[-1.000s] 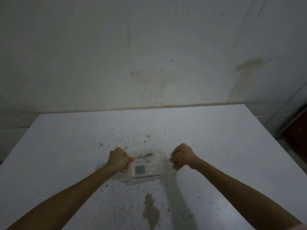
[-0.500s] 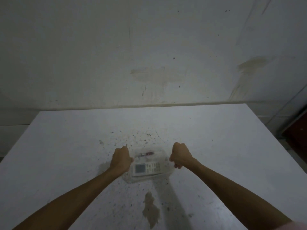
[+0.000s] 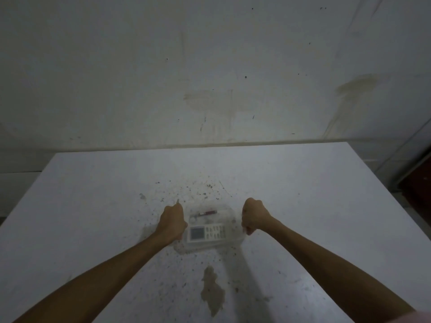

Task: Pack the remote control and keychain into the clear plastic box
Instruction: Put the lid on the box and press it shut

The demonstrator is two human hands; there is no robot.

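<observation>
A clear plastic box [image 3: 229, 212] rests on the white table [image 3: 93, 194] in the middle. Inside it lies a white remote control [image 3: 206, 233] with a grey screen and rows of buttons. Behind the remote, still inside the box, is a keychain [image 3: 207, 213] with a red part. My left hand [image 3: 172, 222] is closed against the box's left end. My right hand [image 3: 254, 216] is closed against its right end. The fingers of both hands are curled under and hidden.
The table top is speckled with dark spots and has a brown stain [image 3: 212, 290] near me. A stained wall [image 3: 210, 78] stands right behind the table's far edge. A dark red object [image 3: 419, 190] sits past the right edge.
Both hands have shifted slightly away from me along the ends of the box, and the view has tilted a little. The box and its contents stay put.
</observation>
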